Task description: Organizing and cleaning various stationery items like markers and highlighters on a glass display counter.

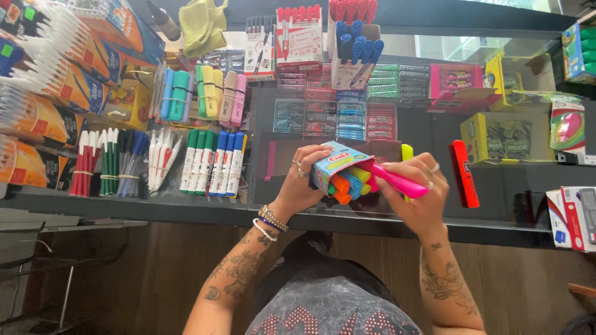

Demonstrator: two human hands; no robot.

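Gripping pink highlighter point(392, 178), right hand point(417, 197); left hand point(303, 180) clasps marker box point(338, 164).

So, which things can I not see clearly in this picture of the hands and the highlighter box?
Head view only:
- Highlighter box: its far side is covered by the left hand.
- Pink highlighter: its rear end is hidden inside the right hand.
- Yellow highlighter: mostly behind the right hand.
- White boxes: cut off by the right edge.
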